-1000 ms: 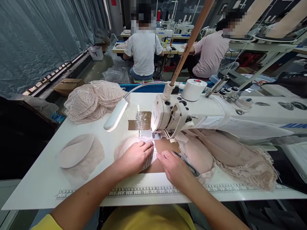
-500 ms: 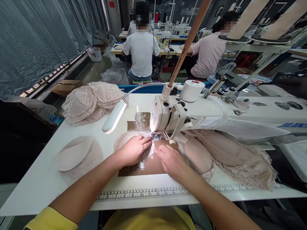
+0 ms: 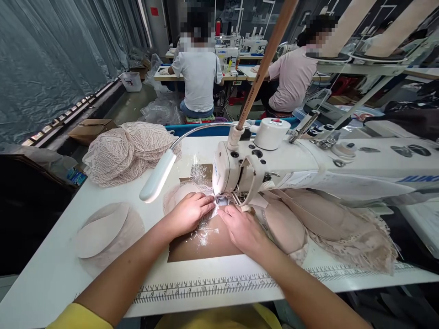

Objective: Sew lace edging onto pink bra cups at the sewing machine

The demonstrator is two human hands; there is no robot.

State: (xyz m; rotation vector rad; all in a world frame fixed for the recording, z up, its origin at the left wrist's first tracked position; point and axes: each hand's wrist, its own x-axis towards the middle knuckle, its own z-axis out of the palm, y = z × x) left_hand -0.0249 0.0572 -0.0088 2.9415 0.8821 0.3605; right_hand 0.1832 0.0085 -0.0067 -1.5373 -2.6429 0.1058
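Note:
Beige lace fabric (image 3: 197,188) with a smooth cup-shaped panel lies at the needle end of a white sewing machine (image 3: 224,169). My left hand (image 3: 192,212) presses on the lace with its fingers together, just left of the presser foot (image 3: 218,199). On the near side of the foot, my right hand (image 3: 238,224) has thumb and fingertips closed at the lace edge. The fingertips partly hide the fabric between them. Joined beige cups with lace edging (image 3: 284,224) lie right of my right hand, partly under the machine arm.
Stacked lace pieces (image 3: 113,153) sit at the back left, with a round beige cup piece (image 3: 103,233) nearer. A lamp (image 3: 158,176) on a flexible neck hangs over the table. A printed ruler (image 3: 206,290) runs along the front edge. Two people (image 3: 199,82) sit ahead.
The lace between my hands has fed away toward the needle, and less of it shows on the near side. Both hands stay close to the presser foot. The view has shifted slightly.

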